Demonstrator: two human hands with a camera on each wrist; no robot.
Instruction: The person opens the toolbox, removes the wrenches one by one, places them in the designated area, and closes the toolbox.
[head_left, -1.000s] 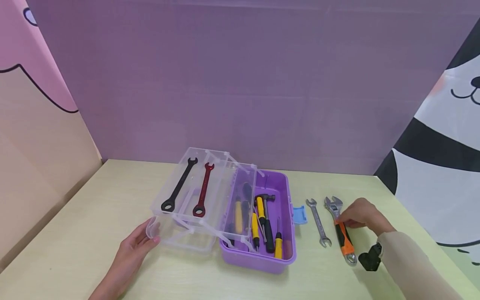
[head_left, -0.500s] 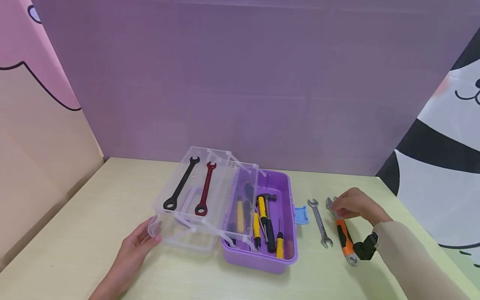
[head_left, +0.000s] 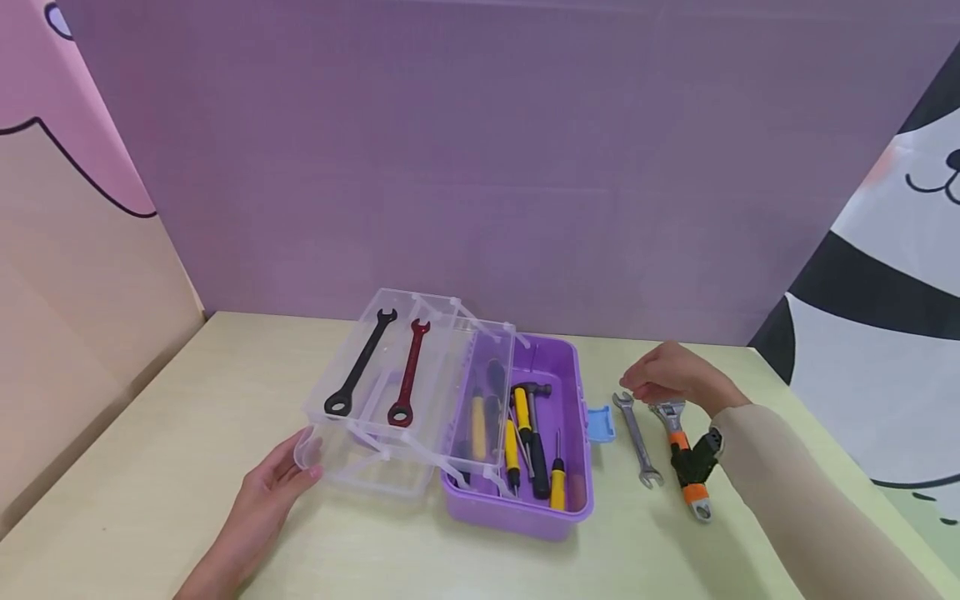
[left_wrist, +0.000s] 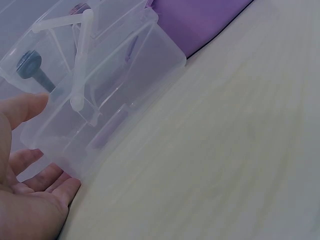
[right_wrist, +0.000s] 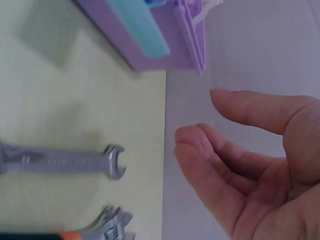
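A slim silver wrench, forked at both ends, is lying on the desk between a purple toolbox and an orange-handled adjustable wrench, as the right hand is hovering near its far end, thumb and fingers apart. The left hand is pinching the corner of the toolbox's clear lid, beside a tray where black and red wrenches are resting. The pale, faintly grained desk is meeting a purple backdrop, with a pink cartoon print and a panda flanking it.
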